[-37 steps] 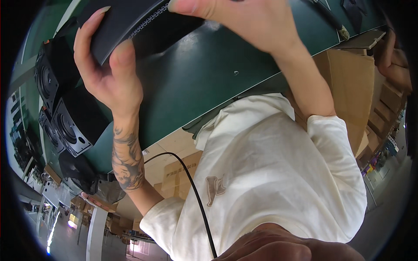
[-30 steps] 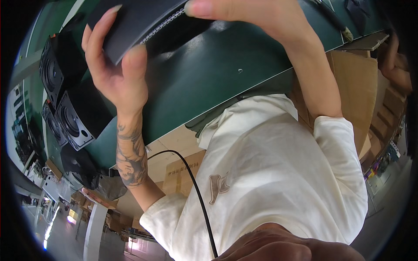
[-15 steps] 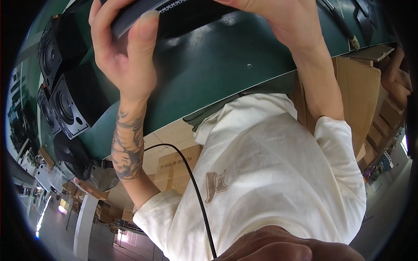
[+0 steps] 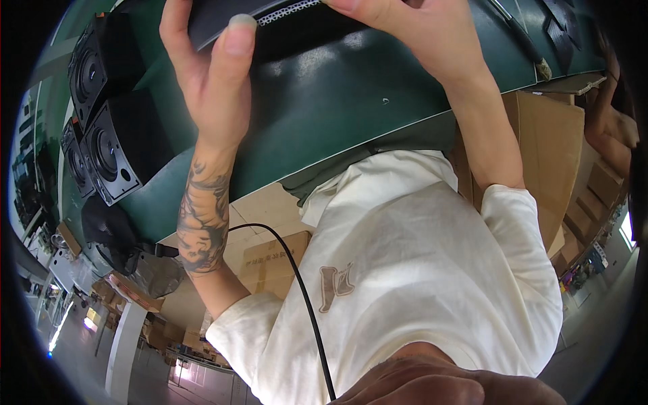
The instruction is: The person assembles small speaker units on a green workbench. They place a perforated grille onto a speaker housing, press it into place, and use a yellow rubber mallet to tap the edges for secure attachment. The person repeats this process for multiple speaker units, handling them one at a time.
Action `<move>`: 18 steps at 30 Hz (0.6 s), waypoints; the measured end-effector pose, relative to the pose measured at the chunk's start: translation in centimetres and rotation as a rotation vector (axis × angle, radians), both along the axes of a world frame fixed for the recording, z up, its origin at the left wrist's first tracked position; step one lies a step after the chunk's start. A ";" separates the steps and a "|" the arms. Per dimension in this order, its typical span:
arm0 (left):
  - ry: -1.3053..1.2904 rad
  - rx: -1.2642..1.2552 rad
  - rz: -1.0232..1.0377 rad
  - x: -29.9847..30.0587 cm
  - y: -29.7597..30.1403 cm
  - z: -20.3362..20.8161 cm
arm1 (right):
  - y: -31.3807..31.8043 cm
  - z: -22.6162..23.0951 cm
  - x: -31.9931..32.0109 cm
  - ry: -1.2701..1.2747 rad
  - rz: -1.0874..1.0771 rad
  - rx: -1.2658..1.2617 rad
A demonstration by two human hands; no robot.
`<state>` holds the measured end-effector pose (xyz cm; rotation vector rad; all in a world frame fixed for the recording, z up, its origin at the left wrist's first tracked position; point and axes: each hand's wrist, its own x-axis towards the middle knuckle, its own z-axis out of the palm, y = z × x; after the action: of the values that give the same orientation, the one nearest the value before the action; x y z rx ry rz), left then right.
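Observation:
At the top edge, a dark panel [image 4: 214, 19] with a light perforated strip [image 4: 289, 11] along its near edge is raised over the green tabletop [image 4: 337, 101]. My left hand [image 4: 219, 77] grips its left end, thumb on the near edge and fingers around the far side. My right hand [image 4: 432, 37] is closed at the strip's right end, thumb against it; its other fingertips are cut off by the frame. The panel's far part is out of view, so its exact kind cannot be told.
Several black speakers [image 4: 111, 152] stand at the left. A brush [image 4: 526, 44] and black strips [image 4: 560, 30] lie at the right. A cardboard box [image 4: 550, 155] stands below the table edge, near another person's arm [image 4: 611, 128]. A black cable [image 4: 297, 270] hangs along my shirt.
My left hand and its end of the panel have shifted right, and more of the perforated strip shows. My right hand has moved slightly left. Both hands keep their grip.

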<state>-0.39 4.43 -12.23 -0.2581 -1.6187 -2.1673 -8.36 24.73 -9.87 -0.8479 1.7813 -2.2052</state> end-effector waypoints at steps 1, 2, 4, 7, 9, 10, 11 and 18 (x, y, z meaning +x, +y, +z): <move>-0.062 -0.072 0.054 0.2 1.1 1.2 | 0.0 -0.1 -0.1 0.012 0.012 -0.015; -0.121 -0.137 0.096 0.4 2.1 2.1 | 0.0 -0.4 -0.2 0.027 0.015 -0.024; -0.134 -0.187 0.132 0.4 2.7 2.4 | 0.2 -0.4 -0.4 0.017 0.027 -0.005; -0.147 -0.242 0.220 0.0 3.7 3.4 | 0.5 0.4 -0.1 -0.039 0.058 0.021; -0.101 -0.360 0.196 0.1 2.1 2.7 | 0.6 -0.3 -0.4 0.073 0.058 -0.039; -0.076 -0.419 0.188 0.1 1.2 2.4 | 0.5 -0.6 -0.5 0.128 0.061 -0.073; -0.087 -0.470 0.177 0.2 0.0 2.2 | 0.2 -0.6 -0.5 0.185 0.018 -0.074; 0.118 -0.324 0.196 -0.3 -1.9 -1.5 | -0.2 -1.0 -1.4 0.222 -0.076 0.051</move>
<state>-0.66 2.52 -13.71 -0.3017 -1.8388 -1.7099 -9.75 24.51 -10.87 -1.0674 1.9905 -2.1734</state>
